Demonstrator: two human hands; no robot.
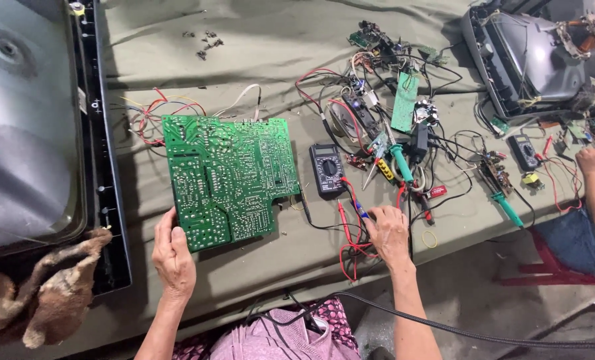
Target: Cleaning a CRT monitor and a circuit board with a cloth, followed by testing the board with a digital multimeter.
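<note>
I see the left hand point(173, 257) gripping the board point(227, 177) edge, the right hand point(389, 230) pinching a probe point(359, 208) — probing comes next, needing a steady tip.

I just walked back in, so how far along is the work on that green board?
Done: the green board is out of its set and lies solder side up on the cloth, and the multimeter sits beside it. In hand: the left hand grips the board's corner, while the right hand rests on the red probe leads. Left: no probe touches the board yet.
</note>
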